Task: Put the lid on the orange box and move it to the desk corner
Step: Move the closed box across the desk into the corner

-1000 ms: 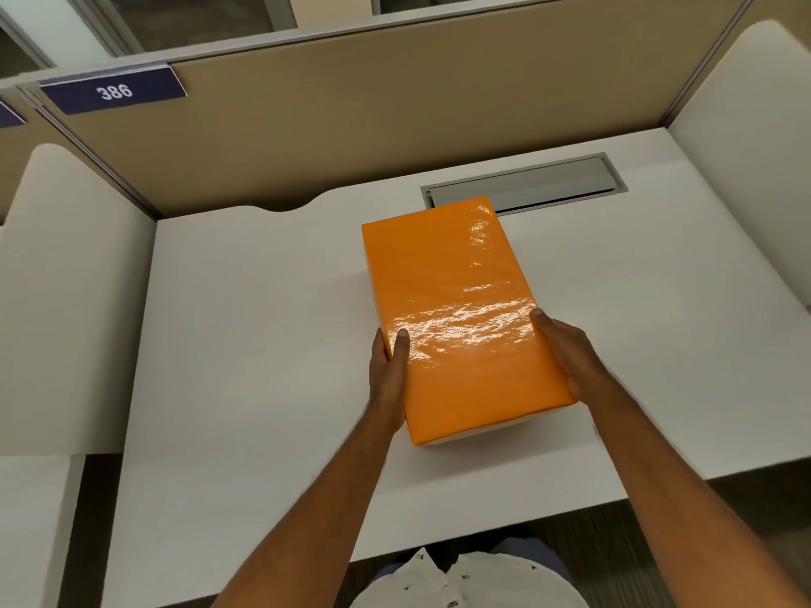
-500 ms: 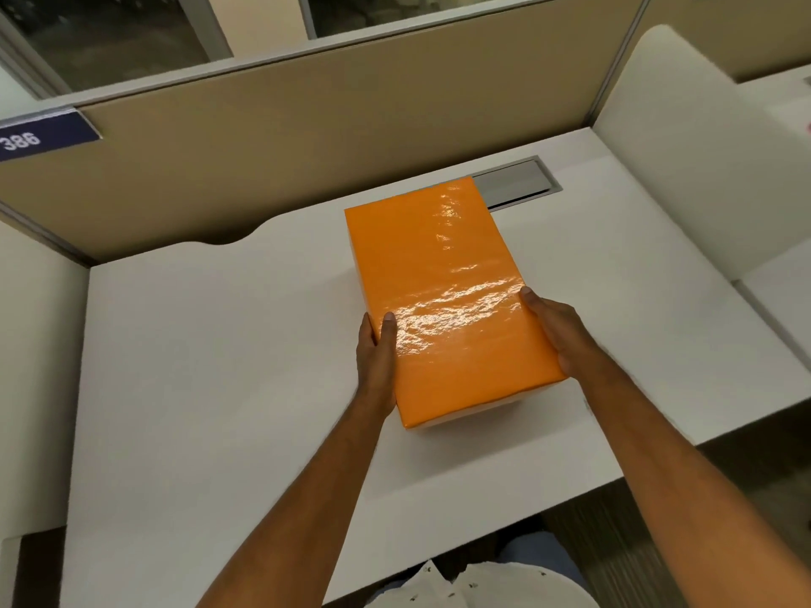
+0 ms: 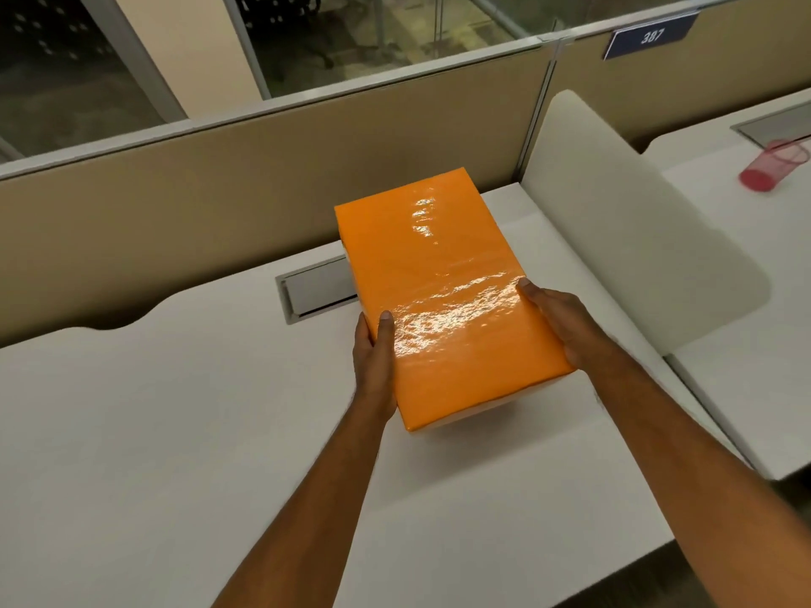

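Observation:
The orange box [image 3: 439, 291] has its glossy orange lid on, and a pale strip of the box side shows under the lid's near edge. It is held slightly above the white desk [image 3: 175, 432], right of centre. My left hand [image 3: 375, 357] grips the box's left side, thumb on top of the lid. My right hand [image 3: 557, 320] grips its right side. The box's far end points toward the desk's back right corner, where the beige partition [image 3: 263, 177] meets the white side divider [image 3: 614, 239].
A grey cable hatch [image 3: 316, 291] is set into the desk, partly hidden behind the box. Beyond the white divider, the neighbouring desk holds a tipped red mesh cup [image 3: 774, 166]. A blue sign "387" [image 3: 651, 36] hangs on the far partition.
Both hands have carried the box rightward and away from me, past the cable hatch toward the back right corner. My view has turned right, showing the neighbouring desk.

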`<state>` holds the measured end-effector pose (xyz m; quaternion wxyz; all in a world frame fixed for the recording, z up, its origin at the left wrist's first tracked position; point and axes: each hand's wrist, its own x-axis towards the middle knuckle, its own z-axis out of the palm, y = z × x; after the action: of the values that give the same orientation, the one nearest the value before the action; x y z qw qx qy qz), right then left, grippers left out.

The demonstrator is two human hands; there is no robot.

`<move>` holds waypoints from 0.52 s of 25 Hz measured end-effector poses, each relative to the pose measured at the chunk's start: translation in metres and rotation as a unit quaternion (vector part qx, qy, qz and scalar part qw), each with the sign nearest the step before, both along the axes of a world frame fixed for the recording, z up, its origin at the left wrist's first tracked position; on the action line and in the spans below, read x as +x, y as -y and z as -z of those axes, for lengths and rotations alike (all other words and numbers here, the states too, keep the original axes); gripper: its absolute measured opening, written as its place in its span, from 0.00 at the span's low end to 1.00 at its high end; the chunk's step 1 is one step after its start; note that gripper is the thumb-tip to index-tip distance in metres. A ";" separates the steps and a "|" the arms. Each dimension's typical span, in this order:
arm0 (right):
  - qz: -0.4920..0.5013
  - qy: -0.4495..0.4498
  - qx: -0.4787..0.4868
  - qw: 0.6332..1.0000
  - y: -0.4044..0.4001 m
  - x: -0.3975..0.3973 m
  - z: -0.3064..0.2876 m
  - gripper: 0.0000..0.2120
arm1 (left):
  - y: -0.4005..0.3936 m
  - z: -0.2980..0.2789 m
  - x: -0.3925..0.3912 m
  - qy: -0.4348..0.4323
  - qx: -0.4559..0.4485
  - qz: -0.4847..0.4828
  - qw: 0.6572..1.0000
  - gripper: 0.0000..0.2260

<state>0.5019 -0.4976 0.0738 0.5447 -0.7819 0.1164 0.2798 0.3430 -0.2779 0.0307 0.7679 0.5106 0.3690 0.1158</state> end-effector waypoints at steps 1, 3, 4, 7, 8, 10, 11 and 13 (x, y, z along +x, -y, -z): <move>0.000 0.004 0.000 1.000 0.007 0.022 0.000 0.18 | 0.008 0.001 0.022 -0.001 0.000 -0.003 1.000 0.21; -0.002 0.008 -0.003 1.000 0.019 0.059 0.002 0.17 | 0.021 0.002 0.057 0.000 0.001 -0.009 1.000 0.21; -0.004 0.006 -0.002 1.000 0.025 0.076 0.004 0.18 | 0.027 0.003 0.073 0.001 0.000 -0.010 1.000 0.21; -0.003 0.001 -0.001 1.000 0.036 0.122 0.013 0.22 | 0.040 0.008 0.118 -0.005 -0.010 -0.013 1.000 0.21; 0.000 0.005 0.000 1.000 0.038 0.134 0.016 0.22 | 0.043 0.010 0.130 -0.007 -0.011 -0.013 1.000 0.21; 0.004 0.018 0.004 1.000 0.043 0.157 0.025 0.24 | 0.047 0.014 0.153 -0.012 -0.008 -0.011 1.000 0.21; 0.007 0.024 0.006 1.000 0.045 0.168 0.030 0.25 | 0.049 0.017 0.164 -0.016 -0.004 -0.010 1.000 0.21; 0.012 0.033 0.011 0.999 0.049 0.186 0.040 0.28 | 0.051 0.022 0.182 -0.021 -0.002 -0.007 1.000 0.20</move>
<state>0.6883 -0.5466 0.0336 0.5603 -0.7833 0.1044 0.2483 0.5255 -0.3291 0.0087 0.7603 0.5091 0.3883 0.1097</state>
